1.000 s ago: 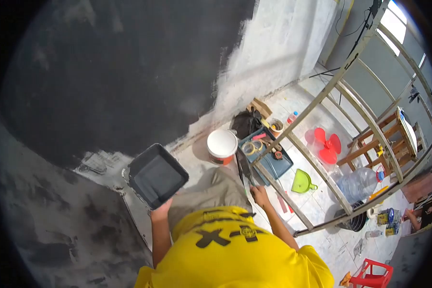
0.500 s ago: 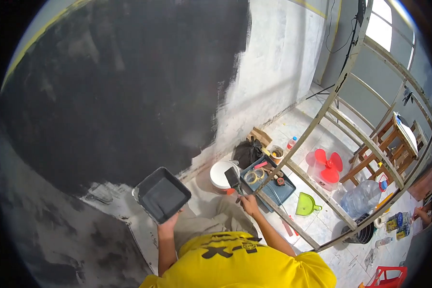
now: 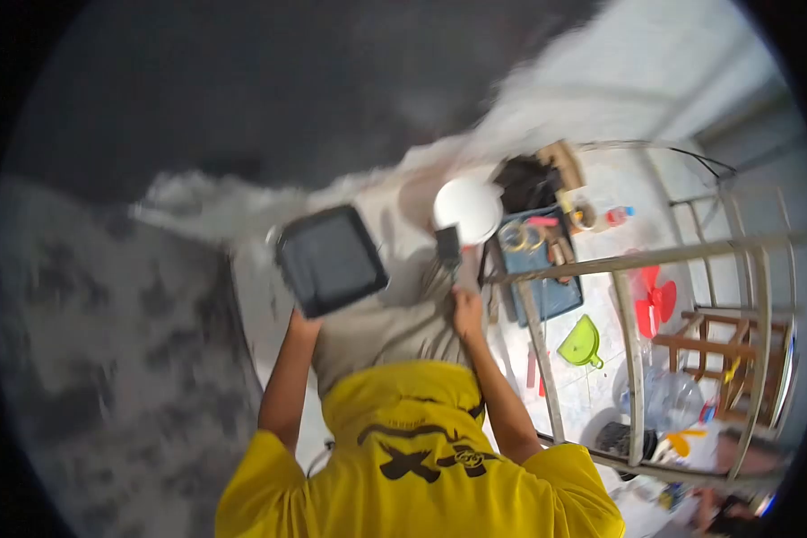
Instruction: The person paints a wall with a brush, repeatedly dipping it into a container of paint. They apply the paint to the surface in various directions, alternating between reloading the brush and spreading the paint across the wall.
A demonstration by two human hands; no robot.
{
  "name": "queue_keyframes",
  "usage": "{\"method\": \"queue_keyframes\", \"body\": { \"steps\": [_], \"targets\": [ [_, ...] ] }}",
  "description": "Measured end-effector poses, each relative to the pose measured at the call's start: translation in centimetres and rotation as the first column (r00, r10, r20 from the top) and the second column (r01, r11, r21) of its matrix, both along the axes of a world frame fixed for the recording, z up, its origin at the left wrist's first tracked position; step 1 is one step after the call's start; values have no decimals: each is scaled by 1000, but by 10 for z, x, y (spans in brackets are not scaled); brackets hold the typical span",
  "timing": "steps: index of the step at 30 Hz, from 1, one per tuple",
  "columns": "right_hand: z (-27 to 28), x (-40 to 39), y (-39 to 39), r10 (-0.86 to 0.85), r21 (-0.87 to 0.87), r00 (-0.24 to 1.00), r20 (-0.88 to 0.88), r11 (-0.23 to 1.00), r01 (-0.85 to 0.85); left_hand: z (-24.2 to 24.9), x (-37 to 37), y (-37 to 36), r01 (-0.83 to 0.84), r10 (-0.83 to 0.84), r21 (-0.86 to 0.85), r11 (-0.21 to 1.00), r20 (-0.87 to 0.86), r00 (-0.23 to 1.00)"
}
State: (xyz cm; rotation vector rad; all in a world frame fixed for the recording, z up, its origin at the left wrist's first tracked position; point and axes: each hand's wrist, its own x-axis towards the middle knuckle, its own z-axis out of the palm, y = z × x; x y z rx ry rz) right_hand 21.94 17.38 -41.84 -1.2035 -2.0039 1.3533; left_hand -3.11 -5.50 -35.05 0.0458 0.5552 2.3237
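Note:
My left hand grips a square dark paint tray from below, its fingers mostly hidden under it. Dark grey paint coats the inside of the tray. Closed around the handle of a flat paintbrush, my right hand sits in front of my lap, with the dark bristles pointing up toward the wall. Just beyond the brush stands a bucket with a white lid. The wall ahead is covered in dark grey paint, with a ragged lower edge over white.
A blue tray with tape rolls and tools lies right of the bucket, near a black bag. A metal frame rises at the right, close to a green dustpan, a red fan and a wooden stool.
The view has tilted downward and turned, so the floor things sit higher in the picture. Both hands keep hold of the paint tray and the paintbrush.

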Motion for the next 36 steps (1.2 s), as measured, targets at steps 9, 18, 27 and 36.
{"method": "queue_keyframes", "body": {
  "steps": [9, 18, 27, 36],
  "targets": [
    [24, -20, 13, 56, -49, 998, 4, 997, -56, -26, 6, -14, -87, 98, -82, 993, 141, 985],
    [17, -29, 14, 68, -16, 997, 42, 998, -67, -39, -8, -12, -34, -3, -259, 965, -143, 990],
    [92, -23, 10, -48, -469, 980, -194, 882, -50, 30, -4, -9, 40, -36, -86, 995, 48, 998],
    [305, -21, -7, 419, 341, 881, -220, 879, -333, 121, 10, 44, 126, -119, -54, 991, 115, 986]
  ]
}}
